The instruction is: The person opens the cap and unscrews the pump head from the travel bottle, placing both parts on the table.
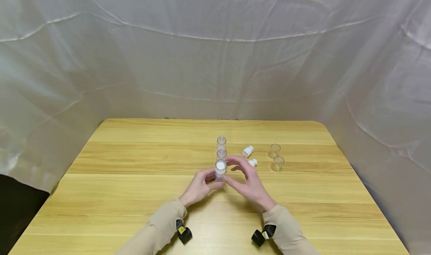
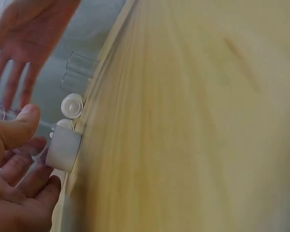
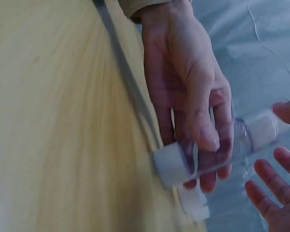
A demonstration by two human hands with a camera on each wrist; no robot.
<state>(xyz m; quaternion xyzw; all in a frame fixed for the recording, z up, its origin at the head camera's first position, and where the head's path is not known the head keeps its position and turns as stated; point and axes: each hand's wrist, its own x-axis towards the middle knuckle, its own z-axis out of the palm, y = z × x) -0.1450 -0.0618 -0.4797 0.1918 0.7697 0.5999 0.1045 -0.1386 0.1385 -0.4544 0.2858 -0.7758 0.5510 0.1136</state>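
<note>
My left hand (image 1: 198, 187) grips a small clear bottle (image 3: 217, 162) around its transparent middle, fingers behind and thumb in front. The bottle has a white base (image 2: 64, 149) and a white piece (image 1: 220, 166) inside its clear upper end. My right hand (image 1: 247, 180) is beside that upper end with fingers spread and curved. Its thumb (image 3: 287, 112) lies at the clear rim; whether it touches cannot be told. In the left wrist view, the right fingers (image 2: 12, 82) look nearly straight.
Behind the held bottle, two similar clear bottles (image 1: 221, 142) stand in line on the wooden table (image 1: 134, 195). Two white bottle-shaped parts (image 1: 247, 151) lie to the right. Further right are two clear cups (image 1: 277, 164). Pale sheeting (image 1: 215, 67) hangs around the table.
</note>
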